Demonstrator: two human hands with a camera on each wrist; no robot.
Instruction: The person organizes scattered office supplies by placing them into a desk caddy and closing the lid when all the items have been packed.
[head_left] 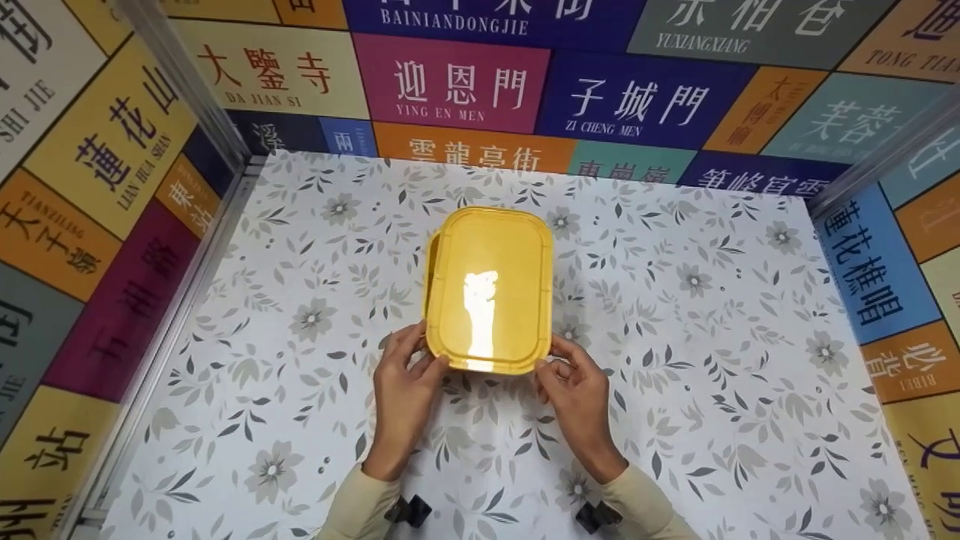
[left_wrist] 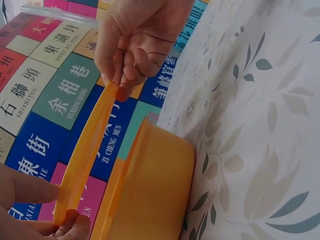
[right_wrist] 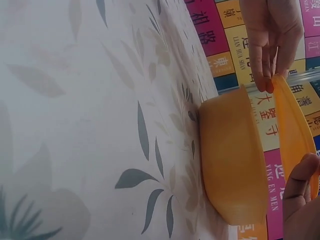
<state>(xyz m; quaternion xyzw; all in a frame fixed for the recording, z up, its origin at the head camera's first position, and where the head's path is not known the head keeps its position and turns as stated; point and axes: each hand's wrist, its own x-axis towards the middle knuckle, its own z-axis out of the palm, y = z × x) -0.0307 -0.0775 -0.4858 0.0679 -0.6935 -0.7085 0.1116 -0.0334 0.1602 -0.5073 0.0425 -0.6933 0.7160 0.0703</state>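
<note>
A yellow rectangular lid (head_left: 495, 292) with rounded corners is held between both hands, over a yellow plastic container (left_wrist: 160, 180). My left hand (head_left: 405, 390) pinches the lid's near left corner between thumb and fingers. At the near right corner, my right hand (head_left: 577, 390) pinches it the same way. Both wrist views show the lid raised and tilted, with a gap between it and the container's rim. The container (right_wrist: 232, 155) stands upright on the table; from above, the lid hides most of it, leaving a strip of its left side visible.
A white tabletop (head_left: 712, 360) with a grey leaf and flower pattern lies under the container. Colourful panels (head_left: 450, 75) with printed Chinese signs stand along the back and both sides. Metal rails (head_left: 180, 292) edge the table's left side.
</note>
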